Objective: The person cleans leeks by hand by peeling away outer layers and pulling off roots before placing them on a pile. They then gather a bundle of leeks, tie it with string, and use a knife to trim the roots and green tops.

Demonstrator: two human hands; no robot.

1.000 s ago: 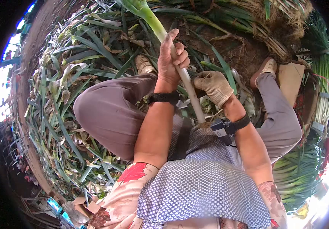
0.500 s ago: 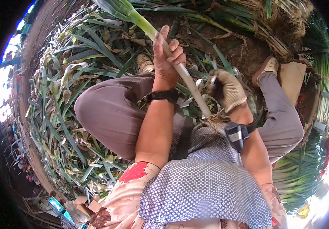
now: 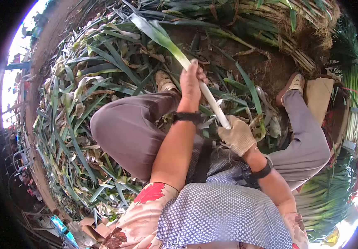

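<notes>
A long leek [image 3: 211, 101] slants across the middle of the head view, its white shaft toward me and its green leaves pointing up and left. My left hand [image 3: 191, 83] is bare and wrapped round the upper part of the white shaft. My right hand [image 3: 238, 136], in a beige work glove, is closed at the lower end of the shaft. The root end is largely hidden by the glove. A dark strap circles each wrist.
Cut leaves [image 3: 75, 112] lie heaped on the left and around my legs. Leeks with roots [image 3: 295, 54] are stacked at upper right. Tied bundles [image 3: 355, 91] and more leeks [image 3: 324, 195] are on the right, near a cardboard piece [image 3: 318, 97].
My right hand has come down and inward onto the leek's root end, which showed bare before. My left hand and the leek have shifted slightly right and down.
</notes>
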